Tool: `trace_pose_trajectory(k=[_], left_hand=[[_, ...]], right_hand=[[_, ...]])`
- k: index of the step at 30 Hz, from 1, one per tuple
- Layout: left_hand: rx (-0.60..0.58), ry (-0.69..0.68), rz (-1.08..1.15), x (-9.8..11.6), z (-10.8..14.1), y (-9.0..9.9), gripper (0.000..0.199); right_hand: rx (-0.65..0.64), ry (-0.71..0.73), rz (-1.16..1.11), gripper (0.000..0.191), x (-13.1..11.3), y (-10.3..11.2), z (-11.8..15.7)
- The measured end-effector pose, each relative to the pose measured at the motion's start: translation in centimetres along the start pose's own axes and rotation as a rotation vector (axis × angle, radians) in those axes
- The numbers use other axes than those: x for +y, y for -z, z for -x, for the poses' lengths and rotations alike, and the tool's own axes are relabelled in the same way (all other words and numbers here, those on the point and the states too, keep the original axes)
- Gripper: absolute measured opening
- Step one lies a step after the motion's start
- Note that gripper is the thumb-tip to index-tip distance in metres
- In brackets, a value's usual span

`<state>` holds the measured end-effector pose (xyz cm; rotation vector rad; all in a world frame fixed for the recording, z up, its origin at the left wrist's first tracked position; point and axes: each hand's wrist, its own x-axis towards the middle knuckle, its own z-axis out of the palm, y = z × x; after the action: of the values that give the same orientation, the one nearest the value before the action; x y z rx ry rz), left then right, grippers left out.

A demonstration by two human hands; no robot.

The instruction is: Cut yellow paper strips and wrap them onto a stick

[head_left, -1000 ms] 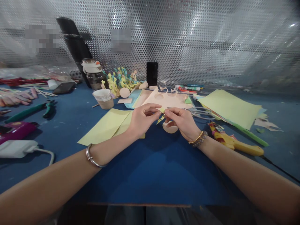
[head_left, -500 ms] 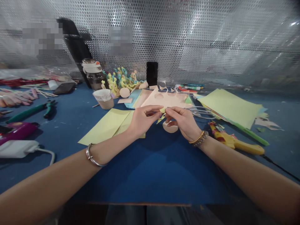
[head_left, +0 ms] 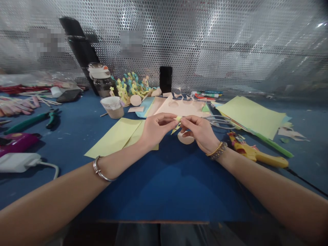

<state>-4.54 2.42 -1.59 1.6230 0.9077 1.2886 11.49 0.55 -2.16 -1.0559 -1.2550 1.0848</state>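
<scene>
My left hand (head_left: 159,128) and my right hand (head_left: 197,130) meet at the middle of the blue table. Between their fingertips they pinch a small yellow paper piece (head_left: 175,129); its exact shape is partly hidden by the fingers. Under my right hand lies a pale paper disc (head_left: 186,138). Beneath and beside my left wrist are yellow paper sheets (head_left: 112,135). Just behind both hands rests a pale pink sheet (head_left: 176,107) with round cut-outs, and scissors (head_left: 221,121) lie beyond my right fingers.
A yellow glue gun (head_left: 256,153) lies by my right forearm, near a green pen-like tool (head_left: 274,145) and a yellow paper stack (head_left: 252,114). Leftward are a cup (head_left: 112,108), pliers (head_left: 30,123) and a white charger (head_left: 20,162). A phone (head_left: 165,79) stands at the back.
Both hands keep their pinch on the yellow paper piece, with only a slight shift of the fingers. The whole view has moved a little.
</scene>
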Motion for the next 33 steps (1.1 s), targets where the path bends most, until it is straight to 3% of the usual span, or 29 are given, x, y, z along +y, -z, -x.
trace_pose_trajectory(k=[18,25,33], left_hand=[[0.0,0.056,0.045,-0.04,-0.02,-0.09,0.024],[0.005,0.196,0.205,-0.48,-0.33,-0.03,0.028],[-0.01,0.211,0.243,-0.19,-0.18,-0.12,0.026]], right_hand=[[0.016,0.112,0.048,0.025,0.17,0.03,-0.02],[0.002,0.287,0.266,0.017,-0.59,0.34,0.23],[0.041,0.42,0.431,0.012,-0.35,0.61,0.13]])
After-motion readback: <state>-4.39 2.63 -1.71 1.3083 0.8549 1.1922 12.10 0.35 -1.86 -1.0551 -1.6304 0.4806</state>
